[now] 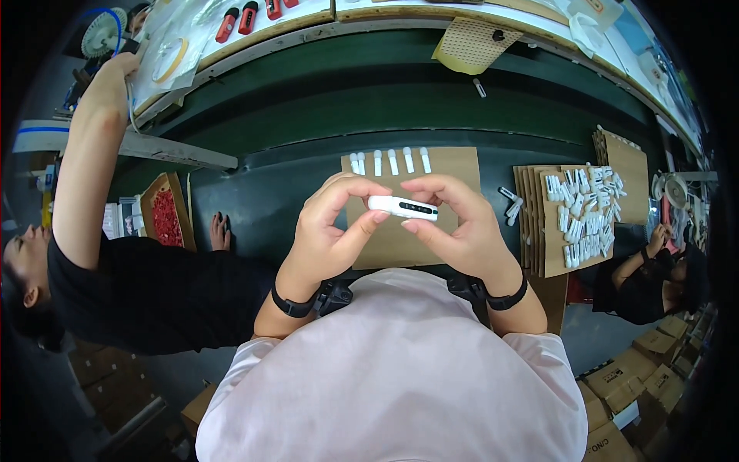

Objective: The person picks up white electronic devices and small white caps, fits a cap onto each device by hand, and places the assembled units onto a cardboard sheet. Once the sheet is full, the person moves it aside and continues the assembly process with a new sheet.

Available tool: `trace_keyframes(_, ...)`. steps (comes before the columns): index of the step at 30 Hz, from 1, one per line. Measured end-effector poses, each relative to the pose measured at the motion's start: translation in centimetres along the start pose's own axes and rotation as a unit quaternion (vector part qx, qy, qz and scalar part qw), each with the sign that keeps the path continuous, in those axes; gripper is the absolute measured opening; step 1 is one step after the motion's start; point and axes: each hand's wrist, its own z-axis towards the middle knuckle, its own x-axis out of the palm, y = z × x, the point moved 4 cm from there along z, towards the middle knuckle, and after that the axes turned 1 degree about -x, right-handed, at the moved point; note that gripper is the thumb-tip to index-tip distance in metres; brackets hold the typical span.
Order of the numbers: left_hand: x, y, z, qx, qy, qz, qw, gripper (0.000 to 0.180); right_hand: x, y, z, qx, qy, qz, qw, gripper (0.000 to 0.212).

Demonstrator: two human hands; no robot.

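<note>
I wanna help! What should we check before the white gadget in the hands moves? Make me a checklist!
1. White gadget held by left fingers and right fingers: ok.
2. Dark panel on it visible from above: ok.
3. Cardboard sheet lying under the hands: ok.
4. Row of six similar gadgets evenly spaced: not ok, the two leftmost crowd together.
5. Gadget working: cannot tell.

From here I see passing room along the dark green surface (323, 108), upper middle, and a bare patch of cardboard sheet (404, 250) at centre, beneath the held white device (402, 206). A row of white pieces (392, 162) lines the sheet's top; loose pieces (511, 206) and a laden cardboard stack (550, 240) crowd the right, a co-worker's raised arm (98, 154) the upper left.
</note>
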Motion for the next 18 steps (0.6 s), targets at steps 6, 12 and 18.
trace_keyframes(6, 0.2, -0.6, 0.0, 0.089, 0.015, 0.036, 0.995, 0.019, 0.5, -0.5, 0.1, -0.103, -0.005, -0.073, 0.992, 0.028)
trace_keyframes(12, 0.3, -0.4, 0.0, 0.102, 0.015, 0.037, 0.994, 0.018, 0.6, -0.3, 0.0, -0.143, -0.008, -0.107, 0.984, 0.028)
trace_keyframes(18, 0.5, 0.7, 0.6, 0.118, 0.065, 0.106, 0.985, 0.019, 0.0, -2.3, -0.3, 0.051, 0.053, -0.016, 0.997, 0.02)
